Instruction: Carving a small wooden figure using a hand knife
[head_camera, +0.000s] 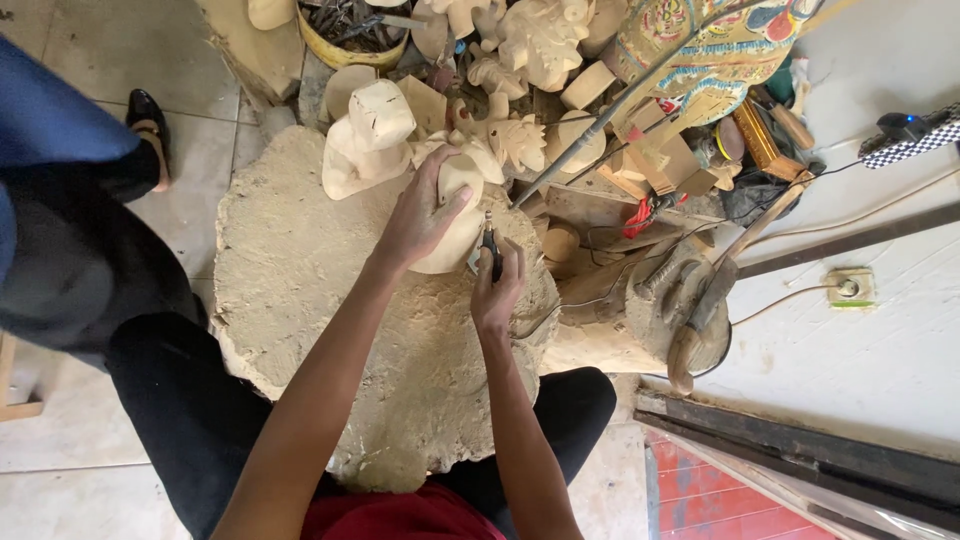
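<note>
- A person sits on a tiled floor with a broad, rough wooden block (320, 290) between the knees, used as a workbench.
- The left hand (420, 215) is spread over a pale, rounded wood carving (455, 215) at the block's 1 o'clock edge, fingers grasping its top to steady it.
- The right hand (497, 290), just at 4 o'clock of the carving, is clenched around a dark-handled carving tool (490, 245), tip touching the carving's side.
- At 11 o'clock of the carving stands a blocky unfinished carving (365, 140).
- At 12 o'clock lie more pale carved pieces (535, 40) and a yellow tub of tools (345, 35).
- At 3 o'clock a wooden mallet (700, 320) rests on a stump.
</note>
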